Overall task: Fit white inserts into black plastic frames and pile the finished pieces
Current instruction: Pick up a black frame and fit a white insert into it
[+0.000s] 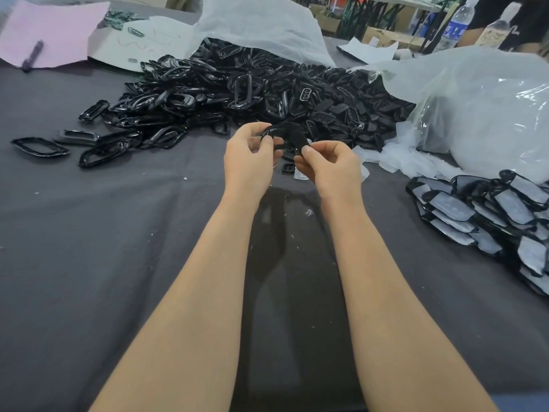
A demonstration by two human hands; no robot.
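Left hand [248,162] and right hand [332,168] pinch a glossy black frame [287,134], half hidden; three-o'clock finished pile [475,212] is cut off.

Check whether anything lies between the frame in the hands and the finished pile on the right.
Nothing visible blocks it. The left hand and right hand hold the black frame; between it and the finished pile is bare grey cloth. Loose white inserts lie just beyond that line, by the plastic bag.
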